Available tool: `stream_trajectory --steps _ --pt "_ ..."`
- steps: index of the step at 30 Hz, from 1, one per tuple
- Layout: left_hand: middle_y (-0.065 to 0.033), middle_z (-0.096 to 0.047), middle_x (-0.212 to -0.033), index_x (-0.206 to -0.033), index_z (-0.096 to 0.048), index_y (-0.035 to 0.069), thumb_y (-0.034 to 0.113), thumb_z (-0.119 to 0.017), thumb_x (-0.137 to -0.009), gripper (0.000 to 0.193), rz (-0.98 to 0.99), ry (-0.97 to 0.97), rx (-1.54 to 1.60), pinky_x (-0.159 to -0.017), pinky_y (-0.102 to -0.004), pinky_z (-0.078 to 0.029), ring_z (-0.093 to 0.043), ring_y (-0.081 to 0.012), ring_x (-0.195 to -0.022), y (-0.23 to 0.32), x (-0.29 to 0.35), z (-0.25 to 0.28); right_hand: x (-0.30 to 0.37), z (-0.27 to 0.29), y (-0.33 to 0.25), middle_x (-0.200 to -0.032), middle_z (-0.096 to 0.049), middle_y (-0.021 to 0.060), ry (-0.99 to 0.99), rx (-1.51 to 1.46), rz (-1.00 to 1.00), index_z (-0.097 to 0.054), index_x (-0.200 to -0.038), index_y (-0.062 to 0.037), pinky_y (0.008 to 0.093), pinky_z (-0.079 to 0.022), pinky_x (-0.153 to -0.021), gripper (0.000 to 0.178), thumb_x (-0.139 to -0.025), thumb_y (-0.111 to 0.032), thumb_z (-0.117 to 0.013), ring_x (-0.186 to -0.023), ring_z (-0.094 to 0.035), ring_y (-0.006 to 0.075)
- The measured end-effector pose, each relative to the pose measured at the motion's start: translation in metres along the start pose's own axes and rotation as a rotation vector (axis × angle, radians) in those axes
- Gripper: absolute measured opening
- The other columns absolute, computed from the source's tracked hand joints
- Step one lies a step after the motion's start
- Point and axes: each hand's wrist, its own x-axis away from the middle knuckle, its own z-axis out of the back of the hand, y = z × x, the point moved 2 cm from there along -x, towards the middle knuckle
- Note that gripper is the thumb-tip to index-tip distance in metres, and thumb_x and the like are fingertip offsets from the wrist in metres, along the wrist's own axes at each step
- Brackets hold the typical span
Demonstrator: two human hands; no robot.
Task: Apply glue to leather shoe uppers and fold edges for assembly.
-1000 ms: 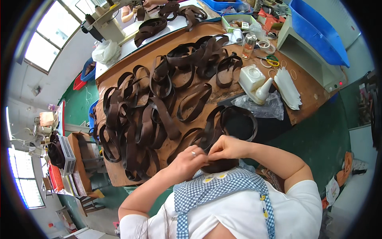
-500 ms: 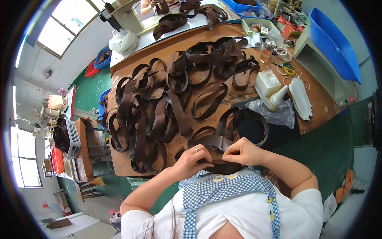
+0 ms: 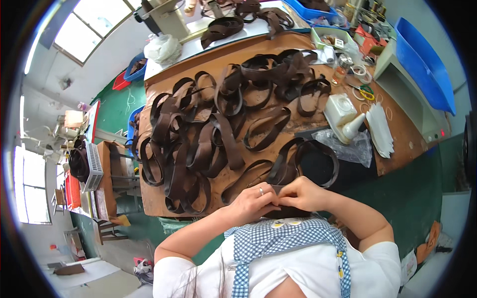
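Note:
My left hand [image 3: 254, 201], with a ring on one finger, and my right hand [image 3: 305, 194] meet close in front of my checked apron. Both are closed, fingertips pinched together on a dark brown strap [image 3: 287, 212]. Most of that strap is hidden behind the hands. Just beyond them, a brown strap loop [image 3: 284, 171] lies on the brown work table [image 3: 149, 204]. A large heap of similar looped straps [image 3: 203, 144] spreads over the table's left and middle.
Right of the heap stand a white bottle with a cone nozzle [image 3: 340, 111], a clear plastic bag [image 3: 343, 144], scissors [image 3: 366, 92], a glass jar [image 3: 342, 68] and a grey box [image 3: 412, 89] carrying a blue tray [image 3: 425, 62]. Another person's hand [image 3: 191, 7] shows at the far edge.
My hands have come together, the left one shifting right toward the other. The strap stretch that showed above them is now mostly hidden. The whole view has shifted slightly.

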Motion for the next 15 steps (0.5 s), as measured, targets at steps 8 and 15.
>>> stream_trajectory --steps 8,15 --pt "-0.0093 -0.061 -0.088 -0.090 -0.059 0.001 0.004 -0.080 -0.075 0.025 0.046 0.026 0.104 -0.071 -0.0354 -0.053 -0.064 -0.0260 -0.082 -0.008 0.001 -0.008 -0.004 -0.001 0.018 -0.076 -0.072 0.0110 -0.053 -0.112 -0.089 -0.074 -0.094 0.0007 0.0267 -0.052 -0.066 0.014 -0.087 -0.010 -0.068 -0.070 -0.067 0.0121" --pt "-0.0109 -0.063 -0.085 -0.097 -0.060 0.002 0.012 -0.076 -0.083 0.024 0.363 -0.129 0.175 -0.070 -0.0355 -0.051 -0.062 -0.0265 -0.079 -0.027 0.010 0.004 0.002 -0.012 0.007 -0.075 -0.071 0.0126 0.241 0.279 0.263 -0.072 -0.085 0.0005 0.0298 -0.054 -0.060 0.009 -0.079 -0.006 -0.071 -0.063 -0.069 0.0216"
